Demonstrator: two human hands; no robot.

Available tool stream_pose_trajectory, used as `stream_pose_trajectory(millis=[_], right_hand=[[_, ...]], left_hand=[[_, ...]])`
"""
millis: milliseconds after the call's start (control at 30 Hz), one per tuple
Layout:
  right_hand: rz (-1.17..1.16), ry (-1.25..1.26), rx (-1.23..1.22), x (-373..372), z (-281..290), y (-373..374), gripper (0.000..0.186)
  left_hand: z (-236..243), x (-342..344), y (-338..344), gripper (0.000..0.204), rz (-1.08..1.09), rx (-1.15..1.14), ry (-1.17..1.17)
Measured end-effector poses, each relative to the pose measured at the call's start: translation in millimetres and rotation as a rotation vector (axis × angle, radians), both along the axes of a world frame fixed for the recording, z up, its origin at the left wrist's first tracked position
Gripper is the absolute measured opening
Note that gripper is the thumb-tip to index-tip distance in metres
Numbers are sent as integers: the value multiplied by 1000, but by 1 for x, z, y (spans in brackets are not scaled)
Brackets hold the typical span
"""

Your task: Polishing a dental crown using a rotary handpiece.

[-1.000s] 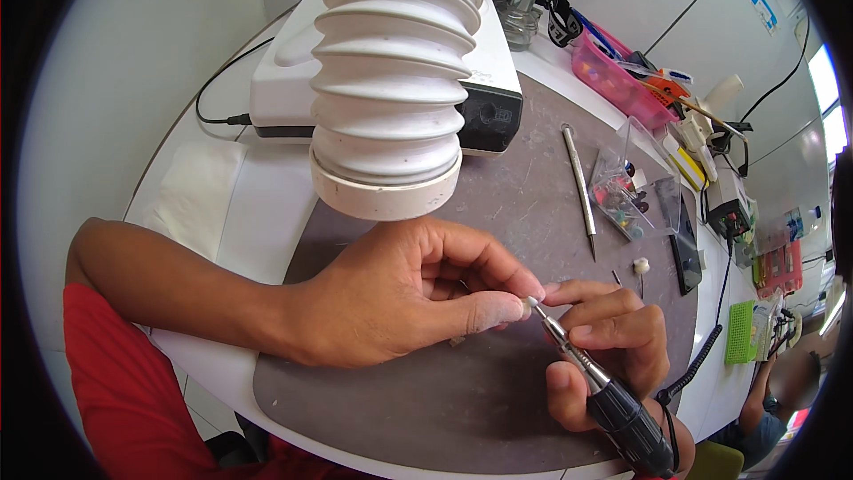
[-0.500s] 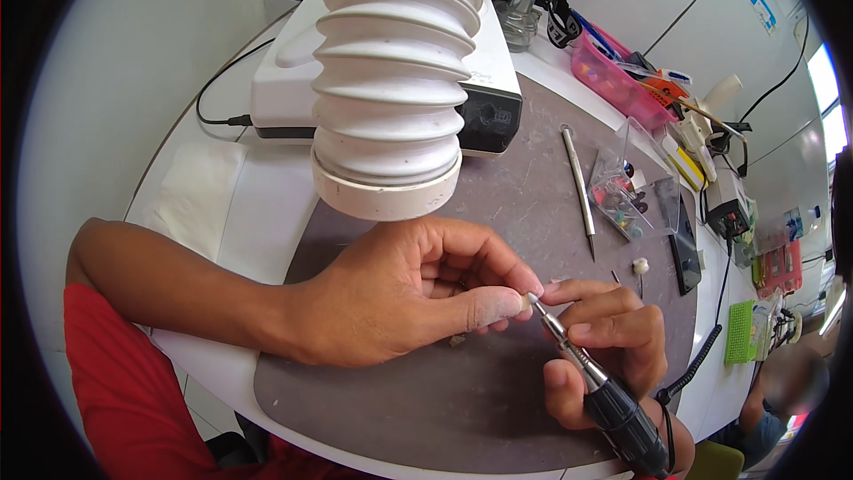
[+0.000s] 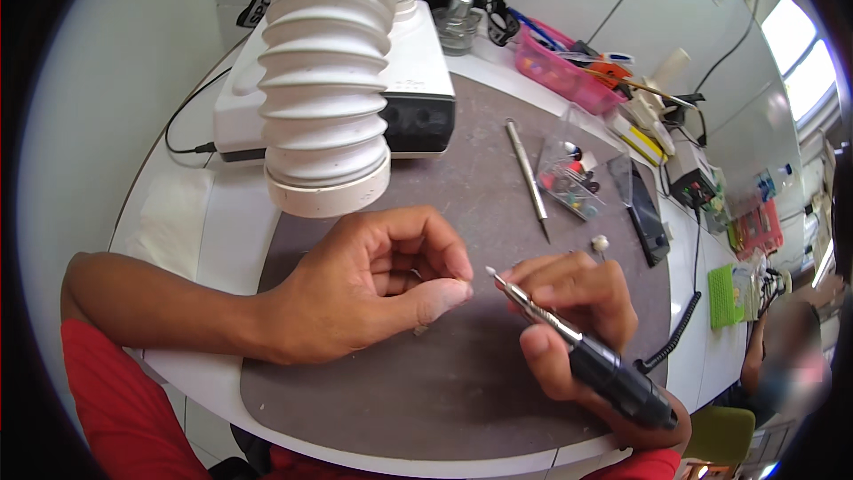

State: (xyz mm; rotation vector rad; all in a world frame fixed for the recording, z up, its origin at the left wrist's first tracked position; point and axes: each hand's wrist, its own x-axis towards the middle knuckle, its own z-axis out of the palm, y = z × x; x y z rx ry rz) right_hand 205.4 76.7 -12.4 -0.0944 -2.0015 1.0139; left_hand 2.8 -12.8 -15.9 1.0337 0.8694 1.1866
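My left hand [image 3: 355, 302] is closed in a pinch over the dark mat, its thumb tip coated in pale dust. Between thumb and forefinger sits a small pale piece [image 3: 468, 288], mostly hidden by the fingertips. My right hand [image 3: 577, 302] grips a rotary handpiece [image 3: 613, 373] with a black body and silver front. The handpiece's pointed tip is directed at the left fingertips, with a narrow gap between them. Above my left hand hangs the wide mouth of a white ribbed suction hose [image 3: 324, 107].
Right of centre lie a silver pen-like tool [image 3: 526, 169], a clear box [image 3: 569, 178] of small bits, a small white bit [image 3: 600, 244] and a black phone [image 3: 647, 227]. A white machine [image 3: 422, 62] and pink basket [image 3: 564, 71] stand behind. Another person [image 3: 786, 356] sits far right.
My right hand has drawn the handpiece tip back from the left fingertips, opening a gap. My left hand keeps its pinch. The whole view has shifted, so the surroundings appear further left.
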Motion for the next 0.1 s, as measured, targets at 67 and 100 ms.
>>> stream_pose_trajectory(millis=[67, 100], right_hand=[[-51, -98, -267, 10, 8, -6, 25], [-59, -144, -383, 19, 12, -8, 31]], left_hand=[[0, 0, 0, 23, -34, 61, 88], [2, 0, 0, 25, -50, 108, 172]])
